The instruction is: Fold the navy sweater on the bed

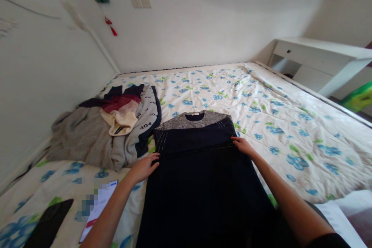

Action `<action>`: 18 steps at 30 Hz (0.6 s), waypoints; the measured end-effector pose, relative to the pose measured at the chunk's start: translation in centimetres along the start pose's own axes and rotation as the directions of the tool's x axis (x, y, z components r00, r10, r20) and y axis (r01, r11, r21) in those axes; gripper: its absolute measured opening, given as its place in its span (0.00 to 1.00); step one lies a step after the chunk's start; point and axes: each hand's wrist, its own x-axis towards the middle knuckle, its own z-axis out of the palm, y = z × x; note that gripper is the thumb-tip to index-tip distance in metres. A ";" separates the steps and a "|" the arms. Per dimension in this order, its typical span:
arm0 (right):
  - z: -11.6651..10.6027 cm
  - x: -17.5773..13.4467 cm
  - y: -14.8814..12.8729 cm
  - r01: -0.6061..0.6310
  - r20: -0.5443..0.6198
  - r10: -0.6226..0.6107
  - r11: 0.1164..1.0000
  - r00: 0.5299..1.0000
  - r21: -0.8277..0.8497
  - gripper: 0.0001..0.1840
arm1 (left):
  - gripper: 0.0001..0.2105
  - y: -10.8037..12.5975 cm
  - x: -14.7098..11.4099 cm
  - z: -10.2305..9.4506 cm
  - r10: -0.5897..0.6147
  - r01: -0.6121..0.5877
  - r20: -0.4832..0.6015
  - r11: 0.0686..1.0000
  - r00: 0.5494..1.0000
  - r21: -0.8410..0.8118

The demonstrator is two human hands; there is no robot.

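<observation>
A dark navy sweater with a speckled grey yoke and round neck lies front up on the bed, neckline away from me. A crease or fold runs across its chest, and the lower body stretches towards me, very dark. At the left edge of the chest, my left hand pinches the cloth between thumb and fingers. My right hand has its fingertips closed on the opposite edge, slightly farther from me. The sleeves are not clearly visible.
Left of the sweater is a heap of clothes, grey knit, maroon and cream. A lit phone and a dark flat phone-like object lie near my left forearm. The flowered bed sheet spreads right, towards a white desk.
</observation>
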 end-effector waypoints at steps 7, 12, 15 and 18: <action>0.1 -0.2 0.8 0.249 0.032 -0.256 0.894 0.966 -0.372 0.27 | 0.13 2.7 0.1 1.9 0.021 0.001 -0.193 0.993 0.981 0.114; 0.3 -0.7 0.9 0.274 0.064 -0.276 0.848 0.959 -0.454 0.30 | 0.14 4.0 0.6 3.5 -0.021 0.079 -0.288 0.979 0.958 0.190; 0.4 -0.8 0.7 0.281 0.068 -0.283 0.834 0.957 -0.475 0.30 | 0.15 4.2 1.3 3.7 -0.017 0.102 -0.358 0.970 0.933 0.219; 0.1 -0.6 0.7 0.248 0.039 -0.256 0.870 0.966 -0.426 0.27 | 0.12 3.6 2.1 4.0 -0.048 0.114 -0.407 0.983 0.912 0.140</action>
